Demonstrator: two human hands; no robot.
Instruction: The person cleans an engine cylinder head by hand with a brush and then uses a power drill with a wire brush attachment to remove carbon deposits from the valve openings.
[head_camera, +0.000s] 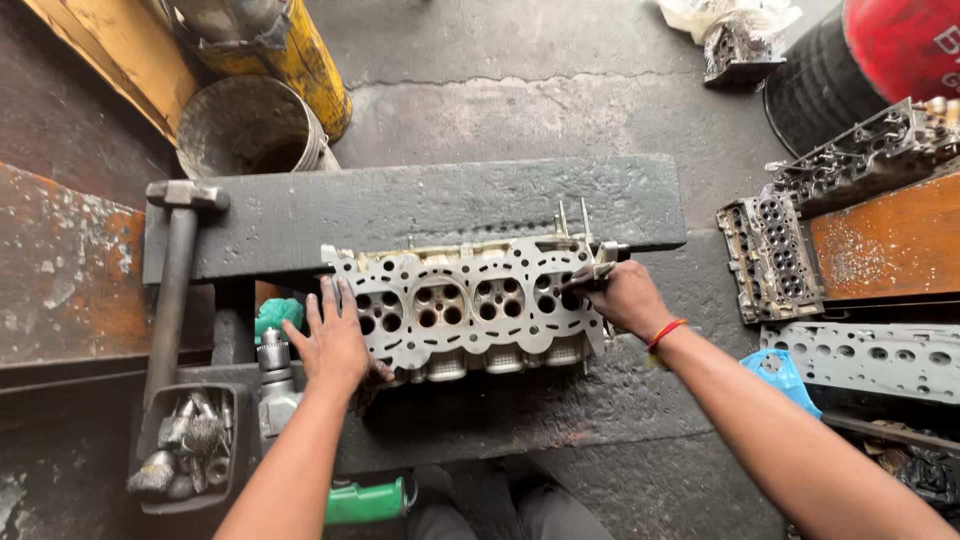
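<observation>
Both bare forearms reach forward to the cylinder head (470, 300). The left hand (335, 340) lies flat, palm down, fingers spread, on the left end of the cylinder head. The right hand (622, 298) is at its right end, fingers curled in a closed grip around a small metal tool (590, 272), the wrist bent slightly inward.

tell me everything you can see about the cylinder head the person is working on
The cylinder head is a long grey cast-metal block lying flat across dark slabs, its length running left to right. A thin grey gasket with four large bores and many small holes covers its top face. Studs stick up at the far right edge. The left hand presses flat on its left end; the right hand holds a small tool against its right end.
</observation>
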